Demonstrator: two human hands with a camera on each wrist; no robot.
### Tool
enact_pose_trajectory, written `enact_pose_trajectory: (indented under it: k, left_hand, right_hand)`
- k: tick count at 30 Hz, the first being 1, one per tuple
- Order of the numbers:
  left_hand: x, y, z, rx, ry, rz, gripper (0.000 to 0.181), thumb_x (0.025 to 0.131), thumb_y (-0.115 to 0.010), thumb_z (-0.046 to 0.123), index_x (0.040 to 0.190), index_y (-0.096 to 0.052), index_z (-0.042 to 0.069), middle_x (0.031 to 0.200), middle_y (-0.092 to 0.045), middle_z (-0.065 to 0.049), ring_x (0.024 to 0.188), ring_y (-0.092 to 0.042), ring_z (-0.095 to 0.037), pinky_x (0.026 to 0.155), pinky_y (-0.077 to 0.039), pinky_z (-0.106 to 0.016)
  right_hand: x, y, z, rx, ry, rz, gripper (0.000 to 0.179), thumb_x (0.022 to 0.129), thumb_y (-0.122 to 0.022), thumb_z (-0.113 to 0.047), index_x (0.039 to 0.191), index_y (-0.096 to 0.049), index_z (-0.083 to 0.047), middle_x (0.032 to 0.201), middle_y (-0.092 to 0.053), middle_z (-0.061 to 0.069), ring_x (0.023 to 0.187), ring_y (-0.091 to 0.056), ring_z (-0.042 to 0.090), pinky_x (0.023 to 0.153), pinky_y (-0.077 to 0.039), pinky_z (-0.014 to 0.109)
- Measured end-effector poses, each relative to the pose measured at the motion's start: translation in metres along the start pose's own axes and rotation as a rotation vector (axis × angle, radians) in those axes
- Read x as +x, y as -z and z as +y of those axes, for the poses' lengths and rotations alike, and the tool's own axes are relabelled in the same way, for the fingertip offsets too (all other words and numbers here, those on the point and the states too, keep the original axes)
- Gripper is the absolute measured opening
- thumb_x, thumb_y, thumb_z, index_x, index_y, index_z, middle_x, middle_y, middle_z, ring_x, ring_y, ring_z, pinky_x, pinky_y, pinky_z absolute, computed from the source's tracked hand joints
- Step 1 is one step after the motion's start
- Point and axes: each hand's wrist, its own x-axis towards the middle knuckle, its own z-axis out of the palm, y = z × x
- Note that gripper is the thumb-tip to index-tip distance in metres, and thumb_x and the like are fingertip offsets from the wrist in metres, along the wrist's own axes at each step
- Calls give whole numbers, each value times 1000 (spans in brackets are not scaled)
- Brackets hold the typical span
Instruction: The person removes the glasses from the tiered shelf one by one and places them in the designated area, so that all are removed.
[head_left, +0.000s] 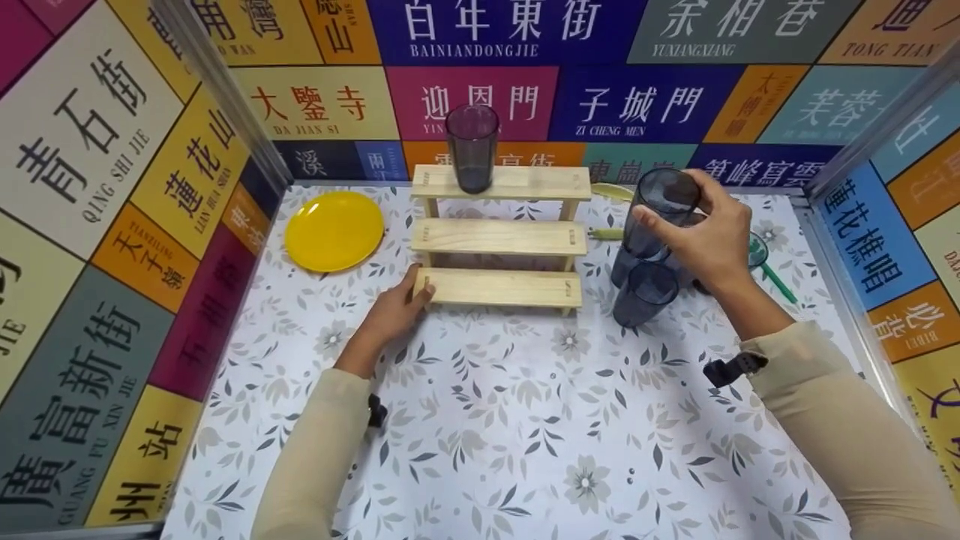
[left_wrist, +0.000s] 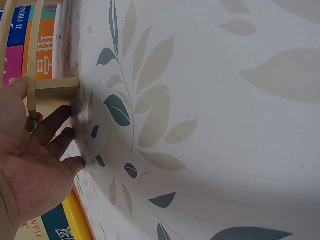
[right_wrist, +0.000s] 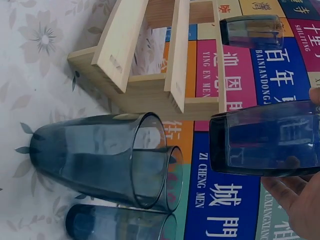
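The blue-grey glass is up in the air on the right side, mouth upward, its base clear of the rims below! The right hand has it, thumb on the near side, fingers reaching round the far side, a firm grip near the rim. Below, on the floral tablecloth, three more glasses stand bunched together: the near glass shows well from the head, while the wrist view catches a large glass and, at its side, a narrower-looking one.

Over to the left, and here's the left hand, thumb and finger pinching the left end of the lowest step on the wooden rack, the other fingers loosely bent and apart. Three steps on that rack, rising toward the far side, and up top, left of the middle, stands a dark glass! Far left, a yellow plate lies on the cloth; out right, beyond the right hand, a green handle pokes into view.
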Motion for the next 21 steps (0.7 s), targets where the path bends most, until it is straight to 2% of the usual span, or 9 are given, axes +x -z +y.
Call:
enact_pose_trajectory:
  k: [6,12,21]
  left_hand:
    - [1,0,-2,-20,24,-15,85,114,-45,67,180,-14,24,173,-45,-22,156,-50,-45,129,-39,-61]
    - [1,-1,-2,-18,39,-14,85,113,-46,68,180,-15,26,171,-49,-22,152,-54,-44,127,-41,-61]
    - [0,-1,-1,-19,35,-16,85,113,-45,69,180,-14,27,171,-48,-22,150,-56,-44,126,-42,-61]
  right_hand:
    - [-10,12,8,-19,-28,9,71,82,-101,-40,144,-72,-21,130,-80,10,117,-74,8,87,-52,8]
    - [-19,23,21,-34,-38,33,70,82,-101,-41,143,-73,-22,130,-80,10,105,-67,-10,88,-51,10]
    - [-32,39,31,-89,-109,45,74,81,-100,-47,146,-71,-26,132,-79,9,101,-64,-10,88,-48,12]
